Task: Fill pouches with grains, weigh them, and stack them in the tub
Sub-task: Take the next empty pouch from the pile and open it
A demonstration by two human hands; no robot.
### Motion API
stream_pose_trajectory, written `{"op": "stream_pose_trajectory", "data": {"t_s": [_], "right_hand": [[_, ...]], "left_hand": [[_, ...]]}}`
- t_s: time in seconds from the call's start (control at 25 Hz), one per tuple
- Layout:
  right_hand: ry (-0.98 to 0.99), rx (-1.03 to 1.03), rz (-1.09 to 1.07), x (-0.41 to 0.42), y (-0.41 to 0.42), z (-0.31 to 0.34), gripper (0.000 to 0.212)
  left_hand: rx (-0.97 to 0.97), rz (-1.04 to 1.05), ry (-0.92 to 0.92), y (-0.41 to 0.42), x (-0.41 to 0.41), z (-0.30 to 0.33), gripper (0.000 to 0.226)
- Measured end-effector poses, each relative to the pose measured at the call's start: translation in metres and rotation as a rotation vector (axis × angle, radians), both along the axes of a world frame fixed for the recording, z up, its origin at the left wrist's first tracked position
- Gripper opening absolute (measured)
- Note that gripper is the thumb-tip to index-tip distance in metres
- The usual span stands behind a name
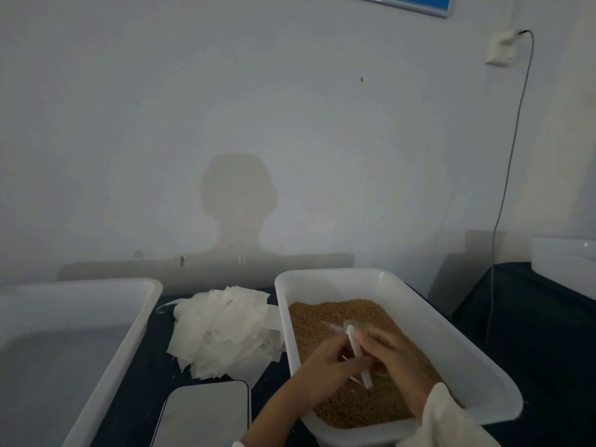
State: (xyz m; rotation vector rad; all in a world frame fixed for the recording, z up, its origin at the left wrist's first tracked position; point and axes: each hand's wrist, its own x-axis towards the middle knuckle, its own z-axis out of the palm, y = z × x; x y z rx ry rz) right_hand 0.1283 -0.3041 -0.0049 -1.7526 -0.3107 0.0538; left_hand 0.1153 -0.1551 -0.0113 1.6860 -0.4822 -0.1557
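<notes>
A white tub [458,356] holds brown grains [351,411]. Over the grains, my left hand [325,366] pinches a thin white pouch [342,358], mostly hidden by the fingers. My right hand [393,350] grips a white scoop [358,353] by its handle, with the scoop's bowl lying above the grains near the pouch. A heap of white pouches [225,333] lies on the dark table left of this tub. At the far left stands a second white tub [142,317]. A scale with a shiny flat top [206,414] sits in front of the heap.
A third white container [561,262] stands at the right on a separate dark surface [532,317]. A grey cable [503,195] hangs from a wall socket down between the tables. The pale wall is close behind the table.
</notes>
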Motion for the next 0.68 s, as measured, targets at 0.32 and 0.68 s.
{"op": "stream_pose_trajectory", "data": {"t_s": [0.32, 0.68], "right_hand": [[0.160, 0.258, 0.028, 0.0063, -0.0035, -0.0039, 0.037], [0.194, 0.301, 0.082, 0.0062, -0.0040, -0.0050, 0.040]], "left_hand": [[-0.090, 0.001, -0.091, 0.0006, 0.0021, -0.0045, 0.019], [-0.132, 0.004, -0.100, 0.0025, -0.0007, -0.0025, 0.007]]}}
